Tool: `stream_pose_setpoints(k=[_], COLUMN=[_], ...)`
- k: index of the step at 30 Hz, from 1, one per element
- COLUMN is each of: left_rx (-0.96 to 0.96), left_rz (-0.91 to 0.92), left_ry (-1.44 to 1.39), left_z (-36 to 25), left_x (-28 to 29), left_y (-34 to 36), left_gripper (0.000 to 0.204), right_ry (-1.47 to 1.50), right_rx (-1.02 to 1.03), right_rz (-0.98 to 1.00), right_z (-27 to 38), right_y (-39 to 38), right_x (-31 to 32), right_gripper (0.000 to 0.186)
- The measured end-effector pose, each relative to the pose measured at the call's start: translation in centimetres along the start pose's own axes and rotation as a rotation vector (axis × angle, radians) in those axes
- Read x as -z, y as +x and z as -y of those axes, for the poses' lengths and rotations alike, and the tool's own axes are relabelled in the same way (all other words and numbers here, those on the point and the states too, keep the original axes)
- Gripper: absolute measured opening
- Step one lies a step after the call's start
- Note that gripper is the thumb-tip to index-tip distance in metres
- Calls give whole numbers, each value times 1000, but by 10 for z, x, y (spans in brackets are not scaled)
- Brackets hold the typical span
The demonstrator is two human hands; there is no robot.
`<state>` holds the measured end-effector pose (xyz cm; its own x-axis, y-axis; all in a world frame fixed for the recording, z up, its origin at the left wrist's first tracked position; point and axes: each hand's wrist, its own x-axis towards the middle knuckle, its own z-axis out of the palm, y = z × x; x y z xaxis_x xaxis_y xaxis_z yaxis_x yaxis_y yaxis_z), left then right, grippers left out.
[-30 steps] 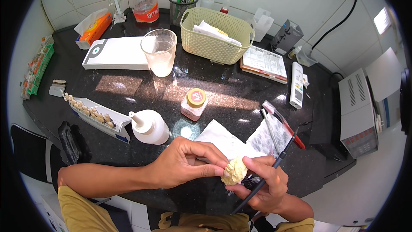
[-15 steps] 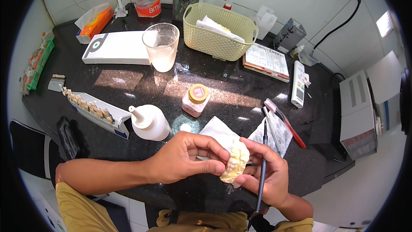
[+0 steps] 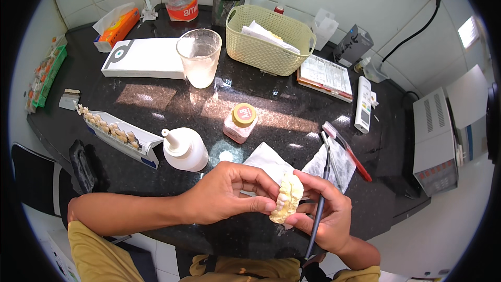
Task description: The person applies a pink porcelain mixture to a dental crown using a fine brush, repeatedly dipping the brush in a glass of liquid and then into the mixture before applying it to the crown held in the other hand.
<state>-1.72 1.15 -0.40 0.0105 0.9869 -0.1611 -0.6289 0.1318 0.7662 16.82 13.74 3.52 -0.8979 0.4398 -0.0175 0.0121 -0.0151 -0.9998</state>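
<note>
Both my hands hold a pale yellow dental cast (image 3: pixel 290 194) above the near edge of the dark counter. Several white teeth (image 3: pixel 282 200) show on its left side. My left hand (image 3: pixel 235 190) pinches that side between thumb and fingers. My right hand (image 3: pixel 329 214) grips the opposite edge, and a slim dark-handled brush (image 3: pixel 319 214) runs between its fingers, its thin end up toward the toothbrush. Beneath the hands lies a white tissue (image 3: pixel 266 161). Just beyond them stand a white squeeze bottle (image 3: pixel 187 151) and a small jar (image 3: pixel 241 124) of pink powder with a gold lid.
A red toothbrush (image 3: pixel 355 159) and a thin tool rest on another tissue at right. Farther back are a clear cup (image 3: pixel 201 73), a green basket (image 3: pixel 261 57), a notebook (image 3: pixel 326 77) and a white remote (image 3: pixel 362 107). A tooth shade guide (image 3: pixel 120 136) stands left; a grey-white machine (image 3: pixel 432 136) stands right.
The brush in my right hand has tilted, its upper end swinging to the right and its lower end to the left. Both hands keep their hold on the cast, which has barely moved.
</note>
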Motion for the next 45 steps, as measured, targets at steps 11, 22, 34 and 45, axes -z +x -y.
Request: stream_pose_setpoints(k=[11, 22, 34, 45], left_rx=[-34, -92, -175, -162], left_rz=[-33, -50, 33, 59], left_ry=[107, 73, 240, 230], left_z=[-3, -1, -1, -2], left_x=[0, -6, 0, 1], left_y=[-3, -3, -5, -4], left_gripper=[15, 11, 19, 21], right_ry=[-143, -250, -559, -658], right_rx=[127, 186, 432, 520], right_rz=[-16, -9, -77, -35], right_z=[-4, -5, -7, -7], right_y=[-3, -3, -6, -6], right_x=[0, 1, 0, 4], right_gripper=[63, 65, 64, 67])
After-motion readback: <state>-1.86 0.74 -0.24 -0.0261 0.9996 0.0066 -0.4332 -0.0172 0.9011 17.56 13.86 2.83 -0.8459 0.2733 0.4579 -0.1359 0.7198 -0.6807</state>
